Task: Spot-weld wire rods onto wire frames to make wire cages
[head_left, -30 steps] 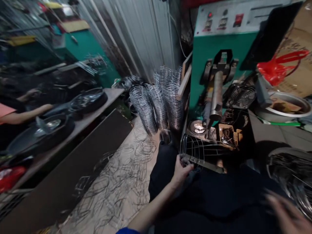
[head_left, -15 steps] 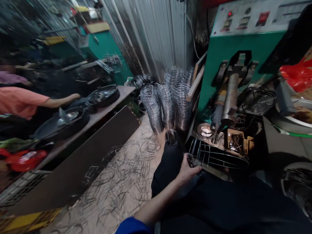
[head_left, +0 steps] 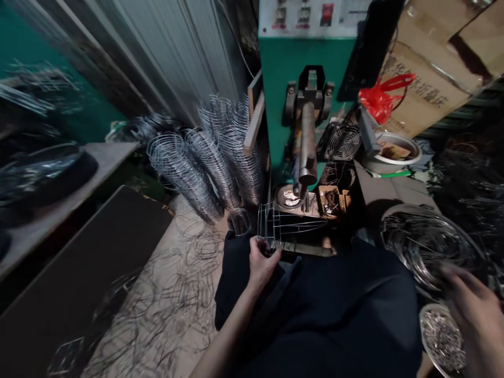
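My left hand [head_left: 264,263] is closed on the near end of a wire frame [head_left: 271,220], a cage-like piece of thin metal rods held over my lap. Its far end reaches right, below the machine's metal arm [head_left: 307,144]. At the right edge, my right hand [head_left: 468,299] is smeared by motion. It is over the rim of a basin of wire rings [head_left: 427,239], just above a bowl of small metal pieces [head_left: 443,338]. Whether its fingers touch or hold anything cannot be seen.
A green machine [head_left: 275,79] stands ahead. To its left are stacks of wire rings [head_left: 185,176]; loose wire pieces [head_left: 177,294] cover the floor. A dark board [head_left: 90,262] edges them. A small box [head_left: 333,202] and a white bowl [head_left: 397,152] sit near the machine.
My view has swung right, and the co-worker at the left has left the picture. My right hand has come into view at the right. The left hand still holds the wire frame.
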The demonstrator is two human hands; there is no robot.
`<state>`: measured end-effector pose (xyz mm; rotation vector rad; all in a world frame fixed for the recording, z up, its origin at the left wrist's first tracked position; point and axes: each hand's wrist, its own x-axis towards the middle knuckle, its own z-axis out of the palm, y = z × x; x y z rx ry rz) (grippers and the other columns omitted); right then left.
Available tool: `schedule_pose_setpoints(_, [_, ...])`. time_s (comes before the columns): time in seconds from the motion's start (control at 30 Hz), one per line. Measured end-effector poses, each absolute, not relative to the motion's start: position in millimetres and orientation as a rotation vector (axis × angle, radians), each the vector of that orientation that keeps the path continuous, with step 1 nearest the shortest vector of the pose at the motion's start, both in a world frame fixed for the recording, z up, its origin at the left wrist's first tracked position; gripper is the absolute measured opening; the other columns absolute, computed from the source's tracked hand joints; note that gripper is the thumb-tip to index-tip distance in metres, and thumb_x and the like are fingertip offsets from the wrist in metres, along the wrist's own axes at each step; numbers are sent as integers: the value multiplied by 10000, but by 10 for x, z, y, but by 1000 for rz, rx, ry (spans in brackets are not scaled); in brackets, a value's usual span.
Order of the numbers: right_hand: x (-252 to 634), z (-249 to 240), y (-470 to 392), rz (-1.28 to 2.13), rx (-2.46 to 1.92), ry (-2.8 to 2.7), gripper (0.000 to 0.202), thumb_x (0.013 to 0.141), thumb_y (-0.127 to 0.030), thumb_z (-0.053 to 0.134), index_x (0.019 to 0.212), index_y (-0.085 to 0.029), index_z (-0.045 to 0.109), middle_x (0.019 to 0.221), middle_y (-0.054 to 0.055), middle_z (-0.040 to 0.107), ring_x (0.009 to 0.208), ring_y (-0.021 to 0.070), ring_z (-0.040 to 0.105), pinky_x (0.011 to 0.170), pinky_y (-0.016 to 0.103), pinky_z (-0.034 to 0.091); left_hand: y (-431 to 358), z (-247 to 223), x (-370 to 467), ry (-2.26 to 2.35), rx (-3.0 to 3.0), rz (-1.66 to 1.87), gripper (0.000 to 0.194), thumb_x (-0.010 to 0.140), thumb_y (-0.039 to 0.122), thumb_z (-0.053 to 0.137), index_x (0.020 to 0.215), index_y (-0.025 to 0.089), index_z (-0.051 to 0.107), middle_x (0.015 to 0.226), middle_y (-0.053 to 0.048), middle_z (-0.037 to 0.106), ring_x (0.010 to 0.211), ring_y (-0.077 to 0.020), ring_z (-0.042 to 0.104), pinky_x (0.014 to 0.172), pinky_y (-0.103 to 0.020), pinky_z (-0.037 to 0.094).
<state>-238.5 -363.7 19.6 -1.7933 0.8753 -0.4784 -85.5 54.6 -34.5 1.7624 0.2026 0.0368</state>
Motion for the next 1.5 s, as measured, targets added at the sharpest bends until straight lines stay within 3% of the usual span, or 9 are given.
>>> schedule_pose_setpoints(0.03, [-2165, 254, -3518, -519, -1693, 823, 295, 808, -498, 737, 1032, -306, 751, 1158, 203, 669, 1027, 327, 665, 803, 468, 524, 521, -318, -870, 195, 1777, 35, 456, 675, 350, 759, 940, 226, 409, 759, 66, 495, 638, -92, 503, 624, -217, 436])
schedule_pose_setpoints(0.1, [-1684, 390, -3187, -340, -1863, 535, 321, 822, -465, 740, 1070, -263, 754, 1148, 164, 695, 1080, 332, 649, 944, 479, 493, 476, -259, -907, 171, 1799, 31, 456, 684, 354, 759, 952, 227, 412, 763, 60, 511, 646, -102, 518, 622, -223, 445])
schedule_pose_setpoints(0.2, [-1074, 538, -2595, -295, -2117, 29, 281, 946, -432, 592, 1073, -231, 742, 1089, 91, 729, 1074, 303, 657, 995, 488, 480, 442, -178, -956, 148, 1828, 33, 453, 695, 359, 755, 969, 227, 419, 764, 54, 537, 641, -111, 532, 618, -232, 458])
schedule_pose_setpoints(0.3, [-746, 511, -2161, -354, -2338, -380, 233, 1005, -293, 509, 1069, -236, 726, 1070, 56, 739, 1175, 276, 610, 1027, 479, 431, 441, -123, -968, 151, 1875, 47, 463, 689, 371, 756, 986, 224, 433, 768, 44, 569, 654, -126, 563, 630, -247, 476])
schedule_pose_setpoints(0.6, [-585, 182, -1920, -469, -2578, -586, 281, 986, -108, 501, 1190, -222, 658, 1078, 69, 738, 1199, 267, 590, 1099, 542, 200, 449, -141, -850, 237, 1976, 47, 492, 656, 421, 769, 987, 223, 465, 741, 29, 617, 613, -153, 603, 601, -272, 495])
schedule_pose_setpoints(0.93, [-361, 234, -1814, -590, -2400, -475, 155, 1008, -235, 551, 1038, -267, 700, 1028, 20, 751, 1131, 241, 626, 1029, 459, 239, 442, -194, -638, 208, 1979, 92, 508, 680, 420, 764, 1012, 230, 430, 758, 30, 612, 610, -159, 613, 604, -280, 502])
schedule_pose_setpoints(1.5, [-111, 266, -1734, -663, -2409, -491, 172, 1016, -235, 538, 1066, -266, 699, 1018, 27, 753, 1117, 238, 629, 1026, 459, 230, 499, -157, -412, 130, 2000, 164, 539, 710, 500, 749, 1045, 224, 429, 775, 24, 603, 602, -155, 604, 616, -291, 507])
